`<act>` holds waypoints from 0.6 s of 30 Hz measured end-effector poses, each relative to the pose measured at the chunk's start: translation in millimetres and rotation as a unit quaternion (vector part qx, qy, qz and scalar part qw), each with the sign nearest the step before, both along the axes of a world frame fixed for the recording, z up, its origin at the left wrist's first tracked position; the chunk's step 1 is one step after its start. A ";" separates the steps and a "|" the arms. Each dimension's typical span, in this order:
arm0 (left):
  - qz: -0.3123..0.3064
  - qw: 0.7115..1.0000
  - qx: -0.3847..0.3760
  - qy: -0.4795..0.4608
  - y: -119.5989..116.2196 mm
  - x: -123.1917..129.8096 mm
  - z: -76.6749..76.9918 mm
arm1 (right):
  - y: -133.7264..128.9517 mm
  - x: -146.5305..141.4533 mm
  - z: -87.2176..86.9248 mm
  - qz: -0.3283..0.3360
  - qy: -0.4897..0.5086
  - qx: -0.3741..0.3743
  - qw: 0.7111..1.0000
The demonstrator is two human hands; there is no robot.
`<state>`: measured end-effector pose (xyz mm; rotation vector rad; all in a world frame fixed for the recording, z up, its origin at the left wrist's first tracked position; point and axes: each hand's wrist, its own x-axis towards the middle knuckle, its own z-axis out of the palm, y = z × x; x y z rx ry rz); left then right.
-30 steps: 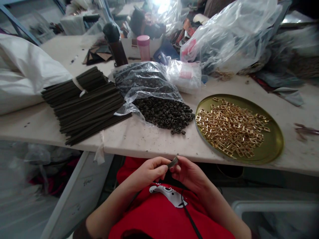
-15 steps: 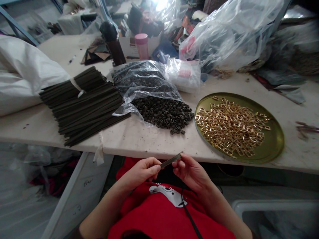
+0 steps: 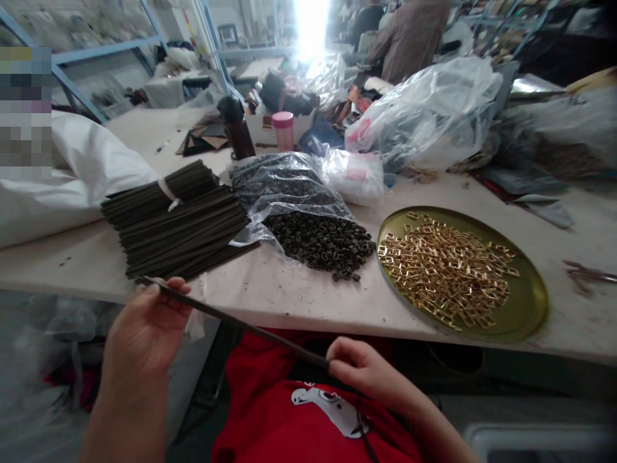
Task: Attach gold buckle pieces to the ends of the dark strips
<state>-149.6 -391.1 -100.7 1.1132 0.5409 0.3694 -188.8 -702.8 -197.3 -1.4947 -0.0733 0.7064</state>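
A long, narrow dark strip (image 3: 250, 329) stretches slantwise between my two hands, in front of the table edge. My left hand (image 3: 154, 315) pinches its upper end, close to the front of a stack of similar dark strips (image 3: 178, 222) tied with a pale band. Lower down, my right hand (image 3: 357, 363) grips the other end with curled fingers, above my red clothing. Small dark loops (image 3: 322, 241) spill from a clear plastic bag (image 3: 289, 180) on the table. To the right, a round gold-coloured tray (image 3: 527, 308) holds a heap of gold metal buckles (image 3: 443, 270).
Behind the loops stand a dark bottle (image 3: 238, 132) and a pink-lidded jar (image 3: 283, 132). Large clear plastic bags (image 3: 424, 116) fill the back right. A pliers-like tool (image 3: 590, 273) lies at the right. A person in brown (image 3: 409, 42) is in the background.
My left hand has moved left and up, and my right hand slightly down. The strip, mostly hidden or bunched between the hands before, now shows at length. The view has tilted upward.
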 end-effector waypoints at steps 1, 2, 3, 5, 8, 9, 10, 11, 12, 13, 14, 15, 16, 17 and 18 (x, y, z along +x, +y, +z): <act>-0.006 0.999 -0.012 -0.042 -4.5 2.8 9.3 | 5.4 -1.8 0.9 0.052 -0.026 -0.026 0.998; -0.034 0.996 -0.006 -0.080 -11.2 4.0 16.9 | 9.6 -2.1 2.4 0.076 -0.047 -0.042 0.995; -0.080 0.991 0.024 -0.101 -20.3 3.5 21.7 | 12.4 -0.8 4.7 0.074 -0.060 -0.051 0.994; -0.210 0.968 0.119 -0.066 -45.1 -1.5 20.6 | 14.9 5.0 11.4 0.036 -0.064 -0.047 0.996; -0.494 0.849 0.156 0.103 -88.8 -13.3 -5.6 | 15.9 14.7 21.8 -0.001 -0.060 -0.006 0.998; -0.540 0.818 0.148 0.130 -101.2 -17.3 -17.6 | 16.6 16.6 23.8 -0.008 -0.063 0.002 0.998; -0.561 0.804 0.129 0.150 -111.0 -20.9 -29.4 | 17.3 17.4 24.5 -0.018 -0.066 0.006 0.998; -0.567 0.801 0.104 0.161 -118.0 -24.1 -40.0 | 18.0 17.5 23.9 -0.032 -0.063 0.007 0.997; -0.568 0.802 0.078 0.168 -122.1 -26.8 -48.5 | 18.5 17.1 22.1 -0.050 -0.051 0.009 0.997; -0.564 0.805 0.055 0.174 -123.7 -28.8 -54.7 | 18.7 16.3 19.4 -0.072 -0.032 0.016 0.997; -0.560 0.808 0.036 0.179 -123.5 -30.2 -58.3 | 18.6 15.7 16.2 -0.094 -0.005 0.031 0.995; -0.555 0.810 0.022 0.185 -122.2 -31.1 -59.8 | 18.3 15.2 12.7 -0.111 0.027 0.054 0.992; -0.551 0.812 0.012 0.192 -120.4 -31.6 -59.6 | 17.9 15.0 9.5 -0.123 0.062 0.083 0.987; -0.547 0.814 0.005 0.197 -118.9 -31.8 -58.4 | 17.6 15.0 6.5 -0.128 0.095 0.114 0.981; -0.542 0.816 -0.002 0.202 -117.9 -31.9 -56.9 | 17.5 15.3 3.8 -0.129 0.127 0.146 0.973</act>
